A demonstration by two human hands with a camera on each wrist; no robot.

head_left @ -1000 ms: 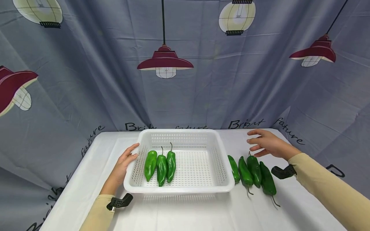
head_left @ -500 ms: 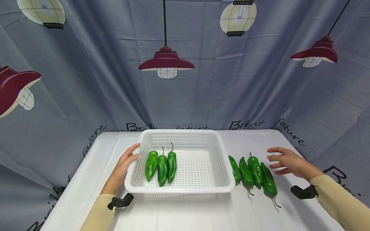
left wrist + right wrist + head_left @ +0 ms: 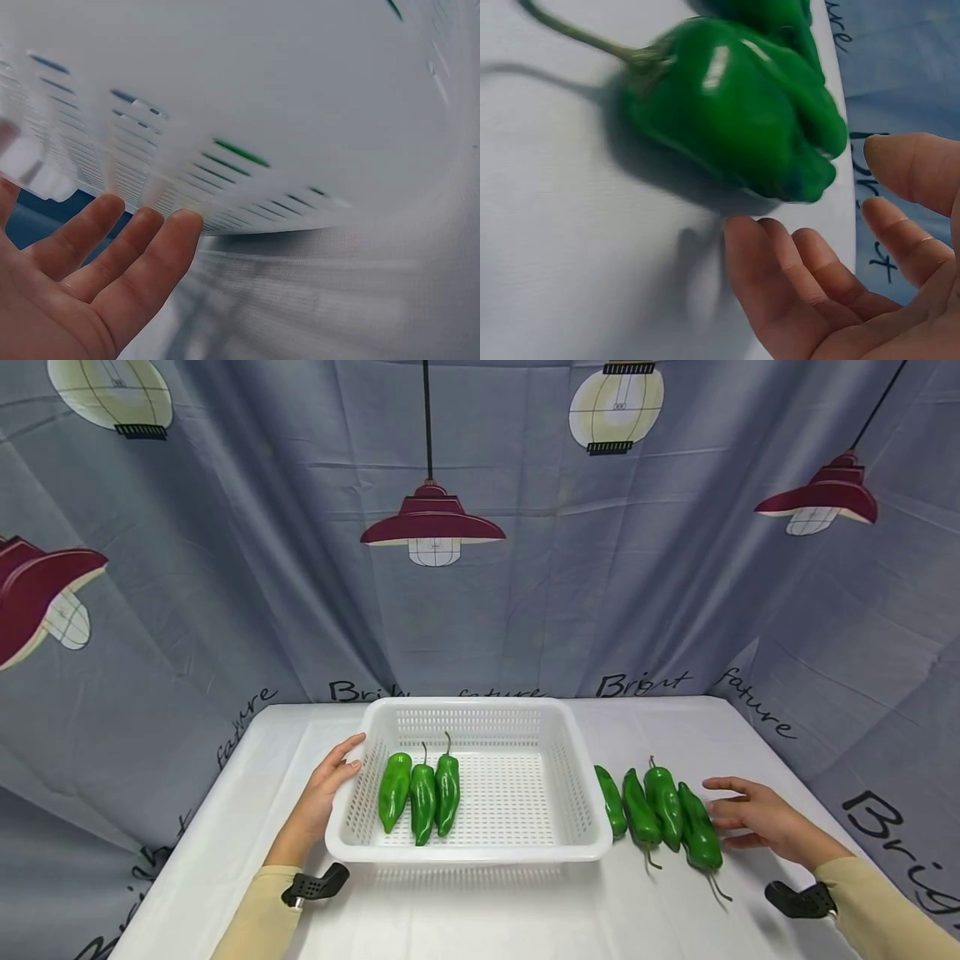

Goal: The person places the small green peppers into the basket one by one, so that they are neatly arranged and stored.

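A white plastic basket (image 3: 525, 852) with slotted walls stands mid-table; three green peppers (image 3: 447, 793) lie side by side inside it, at its left. My left hand (image 3: 318, 793) rests against the basket's left side, its fingertips (image 3: 184, 225) touching the outer wall below the rim. Right of the basket lie several more green peppers, close together in a row. Nearest my right hand (image 3: 768, 818) is the rightmost green pepper (image 3: 699, 831), its long stem toward the front. Beside that pepper the right fingers are spread and loosely bent, with a small gap in the right wrist view.
A white cloth covers the table (image 3: 450, 918). Behind it hangs a grey-blue curtain (image 3: 315, 568) printed with lamps and lettering. The leftmost loose pepper (image 3: 611, 802) lies against the basket's right wall and is partly hidden by it.
My right hand has moved right, then down and toward the front, from above the loose peppers to beside the rightmost one. The left hand and the basket keep their places.
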